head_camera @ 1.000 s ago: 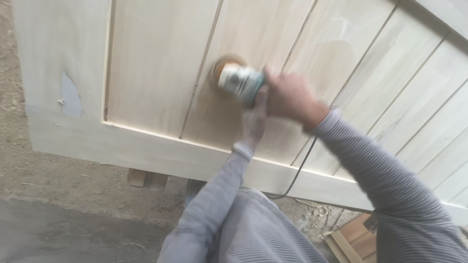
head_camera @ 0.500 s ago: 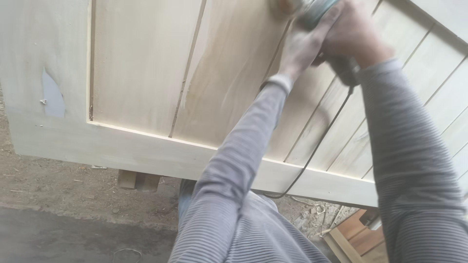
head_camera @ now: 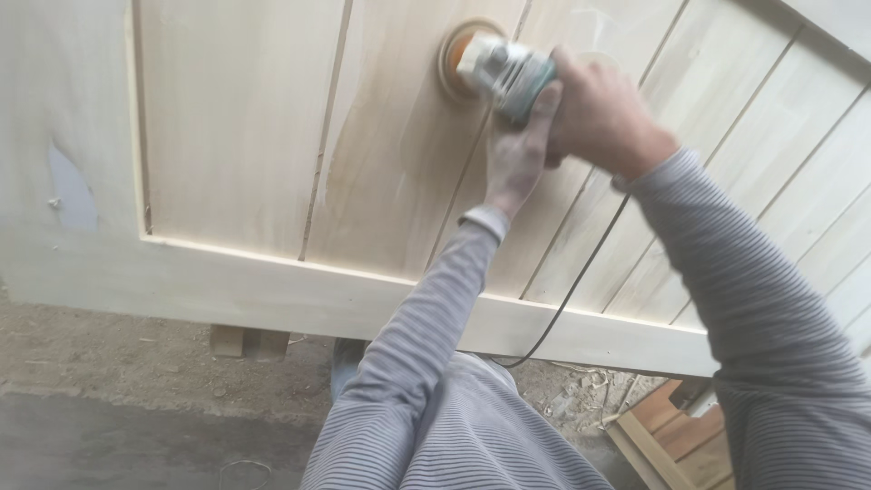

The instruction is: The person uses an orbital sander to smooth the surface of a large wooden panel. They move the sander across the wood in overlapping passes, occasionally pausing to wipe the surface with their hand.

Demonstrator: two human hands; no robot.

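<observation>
Big pale wood panel (head_camera: 236, 136) fills most of the view: vertical boards w/ narrow grooves between, set in a wide flat frame. The bottom rail (head_camera: 299, 295) runs L to R across the middle of the view, tilted down toward the R. Bluish-grey patch (head_camera: 71, 186) on the frame's L stile, near the edge.

Below the panel: dirt ground (head_camera: 118, 363), sawdust and bits scattered. A short wood block (head_camera: 243, 342) sits under the rail. Stacked timber offcuts (head_camera: 662, 436) at lower R, partly cut off by your sleeve.

Both your arms in grey striped sleeves, reaching up and fwd from the bottom of the view.

Sander (head_camera: 504, 68): small powered one, grey-white body w/ dark teal housing, round orange pad flat against a board near the top centre of the panel. Black cord (head_camera: 581, 272) trails from it down across the boards, over the rail, toward the ground.

Your right hand (head_camera: 603, 118) is wrapped round the rear of the sander, fingers closed on the housing. Your left hand (head_camera: 517, 154) is just below it, dusty, fingers up against the sander's underside, gripping too. Hands touch each other, both clamped on the tool.
</observation>
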